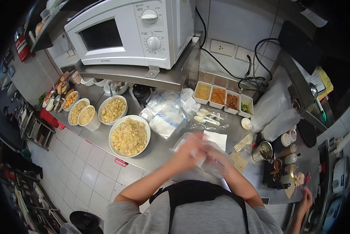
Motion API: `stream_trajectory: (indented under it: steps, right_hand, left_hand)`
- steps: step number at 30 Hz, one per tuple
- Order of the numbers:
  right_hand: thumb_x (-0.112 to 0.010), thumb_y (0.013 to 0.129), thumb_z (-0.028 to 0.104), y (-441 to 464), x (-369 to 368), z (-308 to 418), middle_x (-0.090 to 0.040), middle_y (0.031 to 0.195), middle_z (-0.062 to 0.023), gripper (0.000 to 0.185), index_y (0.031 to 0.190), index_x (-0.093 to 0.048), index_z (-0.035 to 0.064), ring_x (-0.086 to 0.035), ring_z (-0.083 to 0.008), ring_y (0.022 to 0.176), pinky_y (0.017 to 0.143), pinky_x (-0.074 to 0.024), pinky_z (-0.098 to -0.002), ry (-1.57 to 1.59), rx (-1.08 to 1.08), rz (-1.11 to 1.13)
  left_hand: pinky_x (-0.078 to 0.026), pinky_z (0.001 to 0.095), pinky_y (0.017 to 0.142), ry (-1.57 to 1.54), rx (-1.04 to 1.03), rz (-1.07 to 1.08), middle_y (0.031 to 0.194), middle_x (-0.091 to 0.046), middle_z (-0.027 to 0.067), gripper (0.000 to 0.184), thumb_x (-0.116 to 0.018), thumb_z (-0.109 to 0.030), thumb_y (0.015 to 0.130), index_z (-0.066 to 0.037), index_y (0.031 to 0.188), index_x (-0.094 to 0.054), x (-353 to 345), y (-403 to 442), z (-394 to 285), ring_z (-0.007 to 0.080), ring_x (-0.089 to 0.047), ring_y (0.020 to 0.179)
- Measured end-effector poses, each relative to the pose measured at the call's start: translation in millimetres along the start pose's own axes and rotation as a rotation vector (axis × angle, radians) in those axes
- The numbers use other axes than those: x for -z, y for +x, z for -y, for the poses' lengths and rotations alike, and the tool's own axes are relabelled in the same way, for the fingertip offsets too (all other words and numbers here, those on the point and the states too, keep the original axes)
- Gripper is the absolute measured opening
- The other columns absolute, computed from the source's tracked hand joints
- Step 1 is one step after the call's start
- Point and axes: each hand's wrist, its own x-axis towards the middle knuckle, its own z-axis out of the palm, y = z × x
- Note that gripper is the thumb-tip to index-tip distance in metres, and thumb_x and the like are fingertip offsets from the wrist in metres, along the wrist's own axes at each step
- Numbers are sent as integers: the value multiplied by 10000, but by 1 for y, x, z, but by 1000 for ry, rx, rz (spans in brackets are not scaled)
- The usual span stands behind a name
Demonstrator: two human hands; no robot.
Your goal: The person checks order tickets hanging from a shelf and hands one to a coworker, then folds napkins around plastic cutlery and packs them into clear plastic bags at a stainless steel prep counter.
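Observation:
My left hand (189, 151) is smeared by motion over the steel counter and crosses in front of my right hand. Clear plastic with blue print, like a thin bag or disposable glove (218, 165), lies about my right hand (211, 155) and wrist. The fingers of my right hand are mostly hidden behind the left hand and the plastic. Whether either hand grips the plastic is too blurred to make out. Just beyond the hands is a white paper sheet (215, 139). To their left lie several clear plastic packets (165, 121).
Bowls of fried rice (130, 136) line the counter's left side below a microwave (130, 33). Four-sided trays of toppings (218, 96) stand at the back. Plastic spoons (207, 117), a metal pot (262, 151) and sauce bottles (290, 159) sit rightward. Another person's hand (306, 199) shows at lower right.

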Motion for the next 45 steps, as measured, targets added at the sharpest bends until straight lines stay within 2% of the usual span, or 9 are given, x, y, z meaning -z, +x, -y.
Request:
stream_trajectory:
  steps: [2,5,15,21,24,29,38,42,45]
  right_hand:
    - [-470,882,376,7,6,-18,-477,1328,-56,487,1251,-536,65,-430,-167,1211,983,-339,-326,-137,-244,-93]
    - [-528,839,290,19,0,-53,-505,1287,-64,482,1268,-527,70,-483,-163,1130,939,-376,-306,-381,-169,60]
    - [-572,852,237,9,28,-102,-616,1103,-78,281,1080,-612,77,-553,-146,969,854,-435,-286,-746,-256,-120]
    - [-587,855,215,30,28,-111,-659,1035,-75,274,1065,-649,51,-578,-127,919,853,-440,-272,-703,-245,-125]
    - [-585,866,242,34,18,-89,-650,1072,-93,315,1108,-636,45,-579,-133,958,877,-436,-280,-686,-334,-115]
    - [-577,842,203,15,37,-106,-623,1094,-114,613,1399,-336,118,-579,-178,944,844,-450,-315,-545,132,-68]
    - [-468,899,117,-59,33,-24,-647,1003,-167,762,1458,47,174,-669,-217,657,499,-514,-257,-229,-526,-607]
    - [-438,922,117,-71,63,-40,-644,955,-139,472,1360,-269,71,-627,-162,555,414,-467,-228,-428,-71,-1022]
    - [-513,882,112,-47,69,-51,-572,1129,-186,399,1259,-416,29,-584,-280,985,792,-478,-348,-1246,126,-900]
  left_hand:
    - [-473,345,850,-98,565,-268,1129,-583,112,340,-634,-117,833,-51,1156,-550,31,-25,45,224,-570,1015]
    - [-496,310,743,-1149,1352,-76,991,-633,77,261,-667,-164,835,-46,1058,-601,49,-74,110,172,-605,868]
    - [-461,197,636,-835,1098,-328,832,-657,29,144,-612,-63,864,-5,994,-599,28,-99,146,77,-593,755]
    - [-450,342,868,346,368,-363,1153,-564,163,304,-533,45,829,30,1132,-514,37,-89,91,284,-564,1037]
    - [-352,425,999,126,263,-10,1344,-404,197,456,-530,-32,845,0,1284,-411,26,-118,79,368,-411,1233]
    - [-169,540,1073,407,427,377,1477,-212,150,600,-451,-318,914,-54,1413,-245,-9,-105,62,340,-200,1366]
    - [-124,635,1038,577,678,478,1504,-145,136,650,-432,-394,915,-55,1426,-216,-19,-116,48,358,-135,1380]
    - [-112,646,1033,610,582,363,1507,-137,127,634,-442,-416,905,-92,1420,-263,-15,-94,41,358,-141,1378]
    - [-122,657,1020,544,400,429,1505,-155,120,635,-474,-398,896,-112,1421,-264,-28,-75,58,355,-151,1373]
